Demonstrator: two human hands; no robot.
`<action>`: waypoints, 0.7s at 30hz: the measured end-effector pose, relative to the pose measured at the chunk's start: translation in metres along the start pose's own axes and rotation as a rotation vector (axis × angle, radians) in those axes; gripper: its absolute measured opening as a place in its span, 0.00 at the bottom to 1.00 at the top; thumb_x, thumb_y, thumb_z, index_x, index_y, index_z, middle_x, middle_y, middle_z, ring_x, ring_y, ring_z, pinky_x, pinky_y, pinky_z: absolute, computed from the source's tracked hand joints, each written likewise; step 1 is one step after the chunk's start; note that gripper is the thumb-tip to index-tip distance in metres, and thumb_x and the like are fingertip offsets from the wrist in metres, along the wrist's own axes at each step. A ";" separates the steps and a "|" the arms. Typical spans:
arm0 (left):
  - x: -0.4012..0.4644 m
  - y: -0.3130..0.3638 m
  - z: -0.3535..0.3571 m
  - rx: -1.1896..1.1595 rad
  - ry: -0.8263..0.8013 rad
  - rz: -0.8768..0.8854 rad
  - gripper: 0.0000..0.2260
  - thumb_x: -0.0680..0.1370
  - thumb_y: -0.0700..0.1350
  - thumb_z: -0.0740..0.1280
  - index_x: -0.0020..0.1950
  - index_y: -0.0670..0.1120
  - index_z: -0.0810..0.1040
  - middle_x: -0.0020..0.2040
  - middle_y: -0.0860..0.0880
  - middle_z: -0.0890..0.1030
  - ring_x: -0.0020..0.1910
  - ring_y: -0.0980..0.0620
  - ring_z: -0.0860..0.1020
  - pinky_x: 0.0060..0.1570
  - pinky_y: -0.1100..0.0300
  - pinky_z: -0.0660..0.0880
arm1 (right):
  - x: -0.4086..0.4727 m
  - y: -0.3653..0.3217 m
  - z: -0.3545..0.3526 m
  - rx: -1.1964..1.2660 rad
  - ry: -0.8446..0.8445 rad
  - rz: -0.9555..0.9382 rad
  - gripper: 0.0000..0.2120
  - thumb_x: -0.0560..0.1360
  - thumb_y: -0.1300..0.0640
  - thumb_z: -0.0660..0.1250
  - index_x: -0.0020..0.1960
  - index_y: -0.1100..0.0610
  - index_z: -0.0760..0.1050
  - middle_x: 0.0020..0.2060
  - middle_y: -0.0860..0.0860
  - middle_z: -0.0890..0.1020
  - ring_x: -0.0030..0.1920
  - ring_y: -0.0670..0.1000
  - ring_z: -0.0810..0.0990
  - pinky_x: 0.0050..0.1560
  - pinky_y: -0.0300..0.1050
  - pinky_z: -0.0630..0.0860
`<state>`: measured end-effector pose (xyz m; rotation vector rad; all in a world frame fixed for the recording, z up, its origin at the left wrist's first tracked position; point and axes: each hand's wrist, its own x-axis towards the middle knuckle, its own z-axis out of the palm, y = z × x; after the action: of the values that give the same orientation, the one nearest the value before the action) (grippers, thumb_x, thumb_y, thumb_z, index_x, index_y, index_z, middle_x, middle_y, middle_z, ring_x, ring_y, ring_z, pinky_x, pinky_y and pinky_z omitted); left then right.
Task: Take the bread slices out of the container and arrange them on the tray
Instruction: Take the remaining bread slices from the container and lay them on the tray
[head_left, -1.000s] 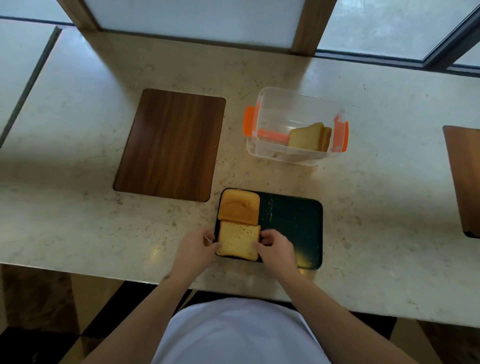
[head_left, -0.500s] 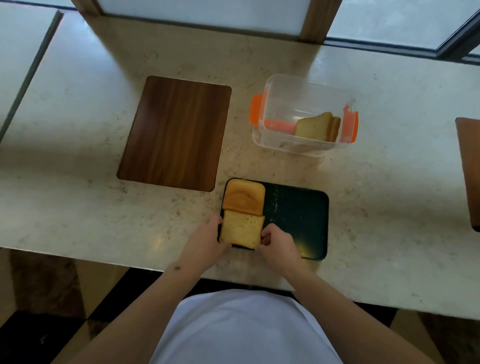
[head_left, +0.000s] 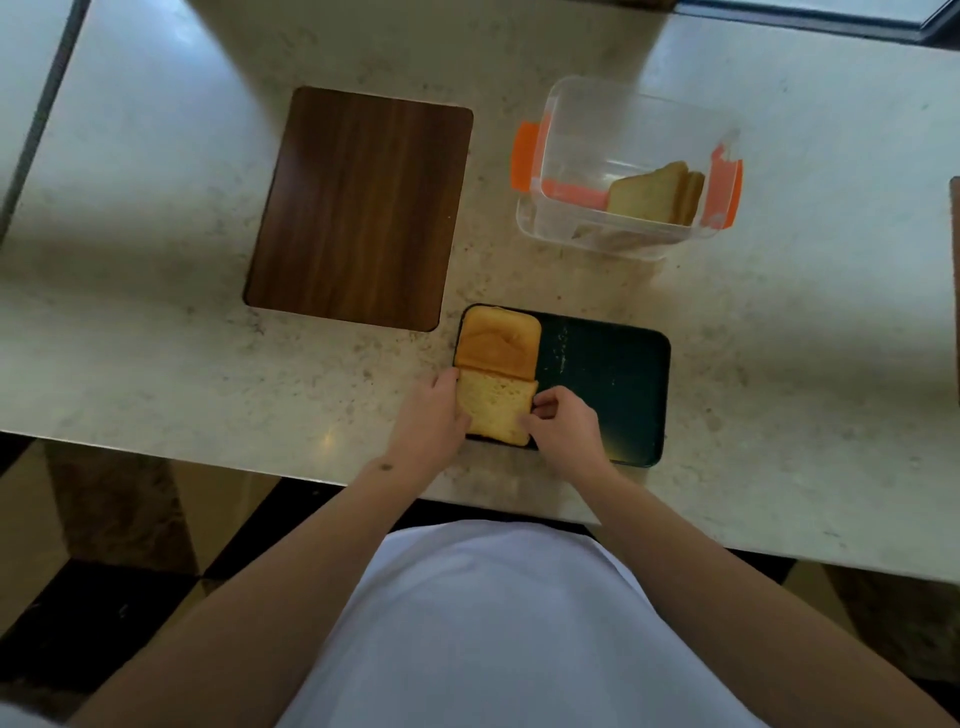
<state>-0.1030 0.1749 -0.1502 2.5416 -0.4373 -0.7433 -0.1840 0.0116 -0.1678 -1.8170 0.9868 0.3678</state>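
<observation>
A dark green tray (head_left: 608, 395) lies near the counter's front edge. Two bread slices rest in its left half: a browner slice (head_left: 498, 343) at the back and a paler slice (head_left: 493, 408) in front, touching it. My left hand (head_left: 428, 421) holds the paler slice's left edge and my right hand (head_left: 563, 428) pinches its right edge. Behind the tray stands a clear plastic container (head_left: 587, 156) with orange clips, holding several upright bread slices (head_left: 654, 195) at its right end.
A dark wooden board (head_left: 358, 208) is set into the pale stone counter (head_left: 156, 364) left of the container. Another wooden board's edge (head_left: 955, 291) shows at the far right. The counter's front edge runs just below the tray.
Both hands have stayed on the paler slice, closing in on its edges and nudging it against the back slice. The camera has tilted down slightly.
</observation>
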 end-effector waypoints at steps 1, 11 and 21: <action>-0.001 0.000 0.001 0.008 -0.010 0.000 0.23 0.76 0.40 0.70 0.70 0.44 0.70 0.62 0.41 0.77 0.57 0.43 0.75 0.48 0.59 0.66 | 0.000 0.000 0.001 -0.010 -0.007 -0.002 0.09 0.74 0.58 0.73 0.50 0.50 0.75 0.43 0.46 0.79 0.41 0.43 0.78 0.33 0.36 0.71; -0.007 0.007 0.002 0.232 0.061 0.357 0.21 0.76 0.35 0.68 0.70 0.38 0.74 0.68 0.39 0.75 0.64 0.41 0.74 0.61 0.46 0.75 | 0.002 -0.001 -0.007 -0.034 0.028 -0.027 0.09 0.76 0.57 0.71 0.54 0.51 0.75 0.44 0.45 0.78 0.41 0.42 0.77 0.32 0.32 0.69; 0.015 0.028 -0.003 0.472 -0.104 0.401 0.24 0.77 0.44 0.62 0.74 0.46 0.67 0.69 0.44 0.74 0.66 0.43 0.70 0.62 0.48 0.73 | 0.015 -0.013 -0.033 -0.272 -0.220 -0.090 0.16 0.73 0.60 0.71 0.60 0.52 0.77 0.42 0.44 0.81 0.46 0.47 0.81 0.42 0.37 0.75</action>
<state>-0.0936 0.1461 -0.1405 2.6996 -1.2424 -0.6777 -0.1706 -0.0218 -0.1539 -2.0057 0.7262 0.6574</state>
